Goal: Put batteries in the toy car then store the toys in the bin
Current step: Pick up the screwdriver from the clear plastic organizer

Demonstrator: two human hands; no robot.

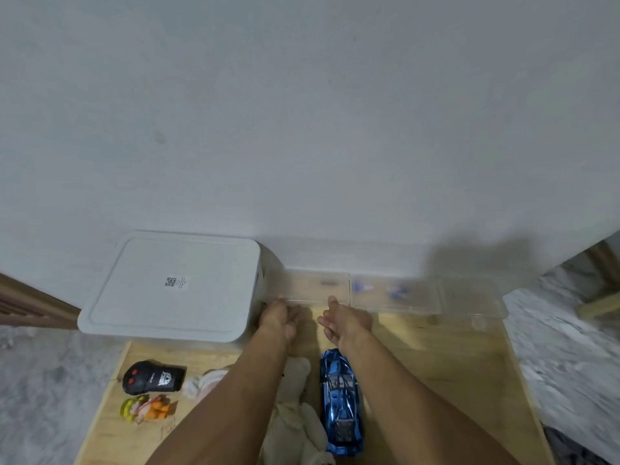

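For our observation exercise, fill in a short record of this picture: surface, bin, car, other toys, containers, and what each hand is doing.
surface: wooden board on the floor by a white wall
bin: white bin, lid on, far left of the board
car: shiny blue toy car, lying between the forearms
other toys: black remote control; small colourful figure; pale soft toy under the left arm
containers: clear plastic boxes along the wall
left hand: reaching to the nearest clear box, holding nothing
right hand: reaching beside it, fingers relaxed, holding nothing
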